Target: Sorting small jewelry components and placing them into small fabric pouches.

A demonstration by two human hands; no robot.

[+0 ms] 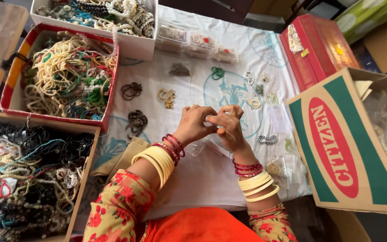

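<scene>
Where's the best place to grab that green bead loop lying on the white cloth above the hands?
Probably pinch the green bead loop at its near edge, coming straight down from above: it lies flat and bunched on the white cloth, apart from neighbouring pieces, so any strand lifts the whole.

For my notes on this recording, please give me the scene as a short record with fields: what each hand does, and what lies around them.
left hand: left hand raised over the cloth, fingertips meeting the right hand
right hand: right hand pinching a small clear item; too small to tell what it is
wrists: cream and red bangles on both
surface: white printed cloth
on cloth: small jewellery pieces, such as a green bead loop
left side: red tray of bead strings
right side: green and red carton
</scene>
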